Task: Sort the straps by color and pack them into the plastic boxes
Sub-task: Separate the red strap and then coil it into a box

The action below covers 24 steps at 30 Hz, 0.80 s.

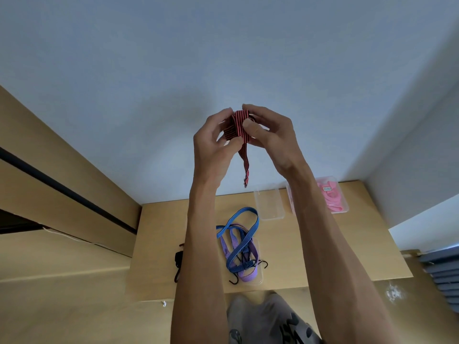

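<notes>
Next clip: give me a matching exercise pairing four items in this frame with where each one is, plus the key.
Items:
1. red-and-black striped elastic strap
2. blue striped bungee strap
3. pink straps
4. empty clear plastic box

Places:
A. inside the far right plastic box
B. draped over the purple strap
C. folded between both raised hands
D. left of the pink-filled box

Pairs: 1-C, 2-B, 3-A, 4-D

Pale blue wall fills the top. Wooden table sits below, wooden panelling left (white cord trailing across it), grey slatted thing far right.
</notes>
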Tool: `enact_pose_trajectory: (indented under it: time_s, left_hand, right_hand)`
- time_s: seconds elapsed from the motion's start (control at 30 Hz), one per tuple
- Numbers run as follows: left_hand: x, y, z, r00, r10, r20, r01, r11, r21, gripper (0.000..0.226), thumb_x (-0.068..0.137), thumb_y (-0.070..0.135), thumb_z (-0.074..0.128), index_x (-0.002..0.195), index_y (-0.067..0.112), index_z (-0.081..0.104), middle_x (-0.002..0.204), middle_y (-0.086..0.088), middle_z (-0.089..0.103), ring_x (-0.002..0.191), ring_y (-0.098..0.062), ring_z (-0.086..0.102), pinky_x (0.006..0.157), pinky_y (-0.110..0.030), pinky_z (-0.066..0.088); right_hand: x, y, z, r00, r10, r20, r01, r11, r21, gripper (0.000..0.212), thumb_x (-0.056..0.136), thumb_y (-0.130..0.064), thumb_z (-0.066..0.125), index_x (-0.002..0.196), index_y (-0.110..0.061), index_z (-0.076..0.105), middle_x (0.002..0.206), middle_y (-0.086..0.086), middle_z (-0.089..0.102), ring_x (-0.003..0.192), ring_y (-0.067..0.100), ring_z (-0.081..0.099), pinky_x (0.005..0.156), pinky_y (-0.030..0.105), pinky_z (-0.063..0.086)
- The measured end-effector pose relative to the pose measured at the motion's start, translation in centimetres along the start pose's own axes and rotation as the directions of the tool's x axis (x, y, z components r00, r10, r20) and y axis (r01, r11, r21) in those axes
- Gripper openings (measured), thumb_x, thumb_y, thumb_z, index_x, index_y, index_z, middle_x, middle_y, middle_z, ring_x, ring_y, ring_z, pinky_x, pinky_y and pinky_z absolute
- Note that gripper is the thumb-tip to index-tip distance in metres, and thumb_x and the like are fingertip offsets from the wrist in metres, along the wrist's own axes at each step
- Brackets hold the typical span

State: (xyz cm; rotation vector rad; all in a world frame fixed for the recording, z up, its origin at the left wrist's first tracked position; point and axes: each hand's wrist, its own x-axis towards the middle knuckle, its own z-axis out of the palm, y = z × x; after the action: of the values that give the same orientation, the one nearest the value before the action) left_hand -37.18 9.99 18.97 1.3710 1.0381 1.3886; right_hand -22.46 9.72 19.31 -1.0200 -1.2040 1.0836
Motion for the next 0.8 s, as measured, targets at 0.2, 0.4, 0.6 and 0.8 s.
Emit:
enact_pose_trajectory:
  time_s: [0.2, 0.4, 0.6, 0.8]
  left_hand:
    - [0.4, 0.6, -0.6, 0.941, -0.332, 0.068, 0.323, 0.940, 0.115, 0.028, 0.079, 0.030, 0.069, 0.104, 0.020, 0.073, 0.098, 0.000, 0.075, 0.095, -0.013, 0.073, 0.072, -0.031, 0.060]
    - [1.0, 0.8, -0.3, 0.867, -0.496, -0.040, 0.498, 0.867, 0.039, 0.038, 0.097, 0.053, 0.055, 0.095, 0.018, 0.072, 0.088, -0.008, 0.077, 0.081, -0.023, 0.076, 0.061, -0.027, 0.058]
    - [0.8, 0.2, -0.2, 0.904, -0.427, -0.007, 0.424, 0.899, -0.108, 0.016, 0.093, 0.021, 0.069, 0.099, 0.007, 0.074, 0.095, -0.012, 0.078, 0.089, -0.023, 0.076, 0.072, -0.024, 0.058]
    - [0.9, -0.7, -0.1, 0.943, -0.323, -0.087, 0.304, 0.936, -0.179, 0.034, 0.078, 0.010, 0.070, 0.110, 0.000, 0.069, 0.100, -0.015, 0.075, 0.102, -0.031, 0.071, 0.094, -0.039, 0.058]
  right_hand:
    - [-0.1, 0.8, 0.5, 0.990, -0.029, -0.139, 0.028, 1.000, -0.014, 0.034, 0.086, -0.012, 0.073, 0.119, -0.008, 0.068, 0.111, 0.009, 0.072, 0.110, 0.024, 0.068, 0.097, 0.049, 0.055]
    - [-0.3, 1.1, 0.7, 0.995, -0.042, -0.088, 0.039, 0.999, -0.036, 0.035, 0.080, 0.001, 0.072, 0.113, -0.011, 0.073, 0.107, -0.001, 0.073, 0.104, 0.026, 0.070, 0.098, 0.049, 0.054]
    - [-0.2, 0.8, 0.6, 1.000, 0.005, 0.023, -0.004, 0.999, -0.036, 0.036, 0.090, -0.004, 0.065, 0.125, -0.009, 0.068, 0.114, 0.005, 0.073, 0.111, 0.020, 0.068, 0.097, 0.036, 0.055]
    - [0.1, 1.2, 0.7, 0.997, 0.058, 0.052, -0.050, 0.989, -0.139, 0.049, 0.088, -0.015, 0.069, 0.137, -0.014, 0.059, 0.121, 0.008, 0.068, 0.105, 0.015, 0.069, 0.093, 0.029, 0.055]
